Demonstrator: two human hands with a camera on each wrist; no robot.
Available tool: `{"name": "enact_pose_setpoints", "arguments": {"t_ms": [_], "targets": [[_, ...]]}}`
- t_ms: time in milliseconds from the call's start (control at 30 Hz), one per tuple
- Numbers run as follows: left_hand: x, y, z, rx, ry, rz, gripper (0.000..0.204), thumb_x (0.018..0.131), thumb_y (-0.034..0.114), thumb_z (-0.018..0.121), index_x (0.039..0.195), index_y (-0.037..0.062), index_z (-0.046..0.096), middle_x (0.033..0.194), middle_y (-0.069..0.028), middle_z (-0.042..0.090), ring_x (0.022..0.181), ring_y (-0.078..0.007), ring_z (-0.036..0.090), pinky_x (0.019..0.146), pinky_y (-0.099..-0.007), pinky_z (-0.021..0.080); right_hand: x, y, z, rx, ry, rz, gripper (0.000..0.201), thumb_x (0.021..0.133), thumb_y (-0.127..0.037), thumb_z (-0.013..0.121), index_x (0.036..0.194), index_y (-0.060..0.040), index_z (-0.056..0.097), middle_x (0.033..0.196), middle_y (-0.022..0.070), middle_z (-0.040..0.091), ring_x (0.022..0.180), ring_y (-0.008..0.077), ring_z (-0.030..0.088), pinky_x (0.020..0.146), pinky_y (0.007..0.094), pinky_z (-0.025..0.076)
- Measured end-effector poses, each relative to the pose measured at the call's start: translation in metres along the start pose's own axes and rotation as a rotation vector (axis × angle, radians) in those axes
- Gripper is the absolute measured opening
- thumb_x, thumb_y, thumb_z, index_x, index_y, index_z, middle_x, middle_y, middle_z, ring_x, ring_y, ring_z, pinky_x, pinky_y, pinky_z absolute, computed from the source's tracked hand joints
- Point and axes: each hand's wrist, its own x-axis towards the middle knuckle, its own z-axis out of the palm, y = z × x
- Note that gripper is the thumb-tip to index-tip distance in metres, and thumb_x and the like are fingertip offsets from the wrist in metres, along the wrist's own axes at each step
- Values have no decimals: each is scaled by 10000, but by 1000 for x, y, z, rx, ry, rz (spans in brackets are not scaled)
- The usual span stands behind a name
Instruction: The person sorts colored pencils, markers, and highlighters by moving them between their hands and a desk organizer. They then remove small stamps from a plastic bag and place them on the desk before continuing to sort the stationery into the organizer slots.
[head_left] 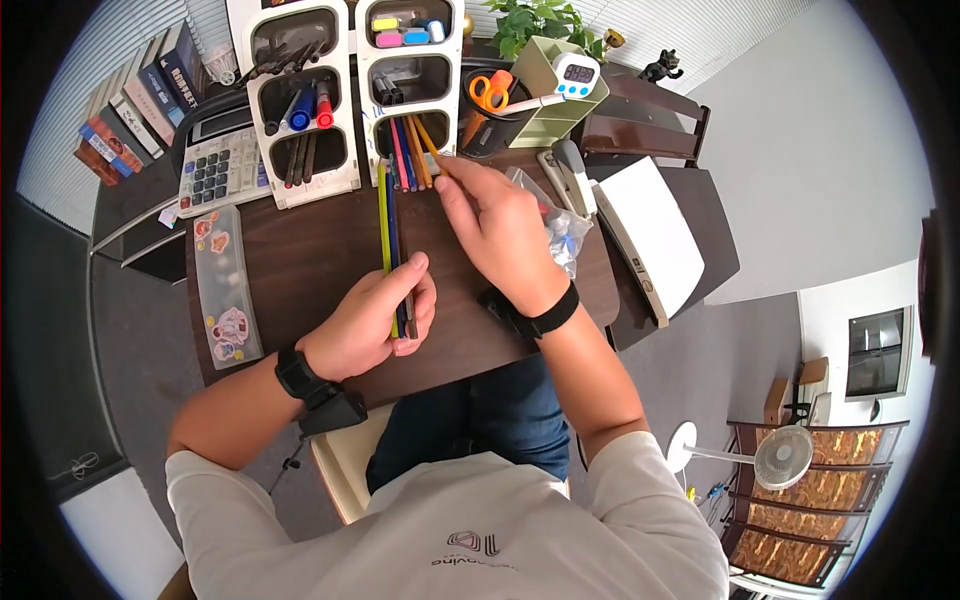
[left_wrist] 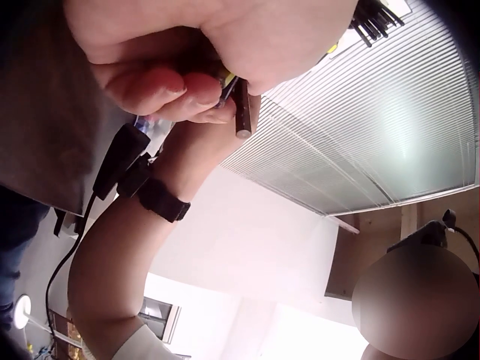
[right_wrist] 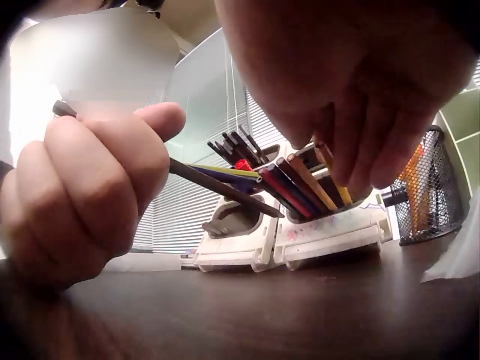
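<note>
My left hand (head_left: 372,312) grips a small bundle of colored pencils (head_left: 383,225), yellow-green, blue and dark brown, pointing away from me over the desk. In the left wrist view, the end of a brown pencil (left_wrist: 242,112) sticks out below the curled fingers. At the lower compartment of the right white organizer (head_left: 368,140), my right hand (head_left: 505,230) pinches an orange-yellow pencil (head_left: 427,135) near its end. Beside it in that compartment lie more colored pencils (right_wrist: 289,191), red, purple, blue and orange-brown. The right fingertips are partly hidden in the right wrist view.
Left of it stands another white organizer (head_left: 270,170) with pens and markers. A black mesh cup (head_left: 485,135) with orange scissors, a green holder (head_left: 540,110), a stapler (head_left: 572,178) and a clear plastic bag (head_left: 565,245) sit at right. A sticker-covered case (head_left: 226,285) lies left.
</note>
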Motion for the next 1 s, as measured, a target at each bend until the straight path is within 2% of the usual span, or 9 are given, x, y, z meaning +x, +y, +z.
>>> {"name": "enact_pose_setpoints", "arguments": {"t_ms": [167, 233, 300, 467, 533, 667, 733, 867, 1000], "targets": [[1, -9, -2, 25, 27, 36, 500, 1132, 496, 369, 844, 111, 506, 676, -11, 507, 526, -113, 443, 526, -276, 380, -28, -24, -21, 14, -14, -14, 235, 946, -132, 719, 1143, -8, 690, 961, 177, 734, 885, 363, 713, 784, 445, 563], [2, -14, -2, 25, 59, 122, 484, 1130, 487, 398, 907, 89, 559, 756, -24, 553, 599, -114, 503, 573, -260, 395, -56, -44, -33, 102, -112, 137, 279, 914, -164, 770, 1153, -45, 688, 885, 128, 708, 801, 300, 709, 728, 412, 568], [2, -17, -1, -17, 73, 123, 449, 1134, 464, 404, 950, 87, 561, 818, -25, 569, 658, -111, 527, 606, -264, 418, -79, -55, -32, 138, -180, 132, 322, 869, -180, 824, 1143, -73, 692, 825, 86, 679, 737, 241, 696, 670, 370, 565], [1, -18, 9, 11, 125, 161, 376, 1142, 403, 414, 1060, 74, 574, 977, -21, 595, 798, -105, 559, 687, -276, 467, -103, -64, -19, 319, -14, 322, 370, 844, -96, 829, 1187, -71, 695, 834, 84, 708, 744, 239, 710, 664, 346, 573], [1, -16, 13, 90, 123, 197, 401, 1147, 400, 392, 1086, 56, 588, 951, -24, 601, 805, -102, 554, 700, -276, 475, -97, -65, -31, 138, -15, 150, 318, 839, -18, 799, 1145, -50, 721, 891, 104, 738, 771, 228, 717, 696, 339, 580], [0, -17, 7, 127, 103, 242, 433, 1148, 415, 370, 1119, 33, 570, 832, -49, 592, 697, -113, 535, 638, -264, 435, -80, -62, -66, 145, 116, 42, 197, 795, 78, 764, 972, -7, 757, 938, 102, 759, 792, 223, 710, 725, 325, 574], [-1, -15, 4, 286, 78, 252, 432, 1151, 418, 356, 1089, 37, 551, 678, -40, 536, 590, -107, 486, 568, -257, 404, -68, -53, -72, 26, 184, -16, 255, 784, 86, 773, 1019, -9, 748, 930, 101, 753, 787, 229, 706, 715, 325, 567], [-2, -16, 2, 265, 126, 244, 429, 1151, 423, 351, 1039, 51, 533, 599, -25, 488, 507, -104, 427, 505, -259, 362, -30, -27, -55, -132, 248, -161, 254, 804, 58, 780, 1038, -31, 740, 903, 101, 737, 780, 258, 700, 710, 347, 563], [-3, -13, 2, 204, 183, 246, 416, 1151, 415, 346, 1006, 66, 518, 583, -20, 479, 485, -111, 419, 488, -262, 354, -5, -9, -23, -177, 84, -118, 159, 884, -62, 758, 1036, -25, 730, 912, 142, 731, 821, 330, 702, 728, 423, 567]]}}
